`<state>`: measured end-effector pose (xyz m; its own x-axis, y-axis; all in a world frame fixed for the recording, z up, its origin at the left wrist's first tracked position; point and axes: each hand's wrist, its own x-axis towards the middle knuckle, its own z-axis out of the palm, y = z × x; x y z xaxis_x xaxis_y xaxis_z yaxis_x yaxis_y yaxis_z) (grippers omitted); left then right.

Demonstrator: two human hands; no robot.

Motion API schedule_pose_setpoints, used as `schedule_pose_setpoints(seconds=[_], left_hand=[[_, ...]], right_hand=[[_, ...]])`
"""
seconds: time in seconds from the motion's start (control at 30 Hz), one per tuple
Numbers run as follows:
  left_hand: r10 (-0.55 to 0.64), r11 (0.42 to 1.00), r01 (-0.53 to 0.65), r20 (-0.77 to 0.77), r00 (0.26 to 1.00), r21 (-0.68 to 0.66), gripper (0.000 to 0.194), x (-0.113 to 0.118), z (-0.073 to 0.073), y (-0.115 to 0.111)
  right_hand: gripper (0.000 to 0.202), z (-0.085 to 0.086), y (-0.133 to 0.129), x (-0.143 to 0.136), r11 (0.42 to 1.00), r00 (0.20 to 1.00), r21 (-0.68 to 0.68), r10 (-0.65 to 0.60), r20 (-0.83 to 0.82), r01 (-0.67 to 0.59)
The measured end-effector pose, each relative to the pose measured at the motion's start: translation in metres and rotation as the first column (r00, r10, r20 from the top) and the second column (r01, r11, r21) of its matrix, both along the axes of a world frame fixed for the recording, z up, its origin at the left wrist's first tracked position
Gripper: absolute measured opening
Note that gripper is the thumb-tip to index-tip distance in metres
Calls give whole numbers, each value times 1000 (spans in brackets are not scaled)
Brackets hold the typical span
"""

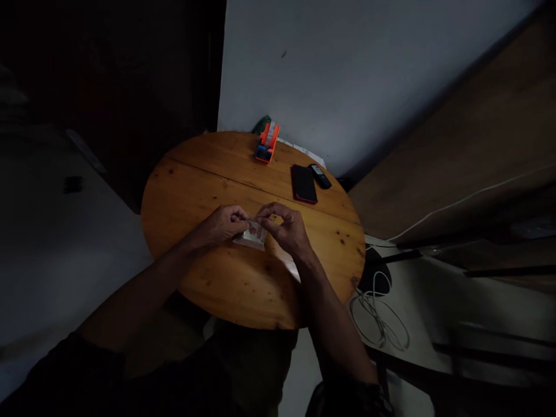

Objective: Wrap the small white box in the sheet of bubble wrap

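A small, light-coloured pack with reddish marks (253, 233) lies on the round wooden table (243, 289), close to the middle. My left hand (226, 224) is at its left upper side, fingers curled and pinched at the edge of the pack. From the right, my right hand (284, 227) reaches to the pack's top edge, thumb and index finger pinched close together. The fingertips of both hands almost meet there. What exactly lies between them is too small and dark to make out.
An orange and blue tape dispenser (267, 142) stands at the table's back edge. Right of it lie a dark phone-like slab with a red rim (304, 184) and a small black handset (320, 176). A coiled pale cable (377, 313) is on the floor at right.
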<state>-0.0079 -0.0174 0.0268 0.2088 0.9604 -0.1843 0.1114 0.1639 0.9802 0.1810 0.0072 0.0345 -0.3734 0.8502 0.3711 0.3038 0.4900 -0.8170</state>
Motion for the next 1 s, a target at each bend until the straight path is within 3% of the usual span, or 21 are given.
schedule_pose_setpoints(seconds=[0.17,0.3,0.67,1.0], left_hand=[[4,999,-4,-8,1000,32,23,-1,-3,1],[-8,999,9,-24,1000,35,21,-2,-2,-1],[-1,1000,2,-4,1000,26,21,-2,-5,-1],[-5,1000,4,54,999,18,24,-2,-6,-1]], right_hand=[[17,14,-16,4,969,934,210,51,353,-133],[16,19,-22,5,928,848,295,38,529,-226],[18,27,-33,4,904,761,303,37,647,-301],[20,26,-40,-3,905,651,313,-54,757,-289]])
